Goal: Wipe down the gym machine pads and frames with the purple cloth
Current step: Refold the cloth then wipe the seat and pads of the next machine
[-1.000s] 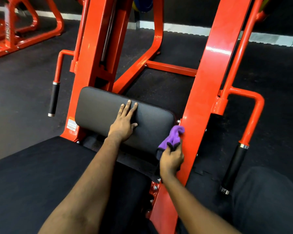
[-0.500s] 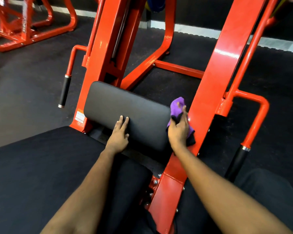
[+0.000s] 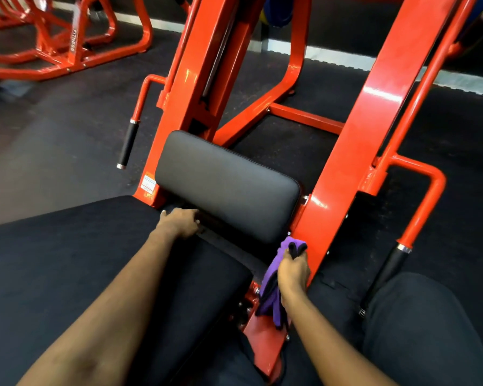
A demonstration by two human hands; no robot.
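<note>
Change: both hands have dropped since half a second ago. The left hand (image 3: 179, 224) has slid off the face of the pad (image 3: 226, 185) to its lower edge, and the right hand (image 3: 293, 271) has come down the frame beam (image 3: 354, 151) with the cloth.
Left hand: knuckles up at the pad's bottom left edge, fingers bent, tips hidden in the dark gap under the pad. Whether they grip anything cannot be told.
Right hand: fist closed round the purple cloth (image 3: 269, 298), close against the foot of the orange beam, just below the pad's right corner.
Purple cloth: bunched in the right hand – a small fold sticks up above the fingers, and the longer part hangs below the wrist over the bolted orange bracket.
Pad: black, rectangular, tilted, set between the two orange uprights.
Handles: a black-gripped left handle (image 3: 127, 146) and right handle (image 3: 393, 263) hang outside the frame – both untouched.
Floor (image 3: 53, 151): dark rubber, with another orange machine (image 3: 76, 45) at the far left.
</note>
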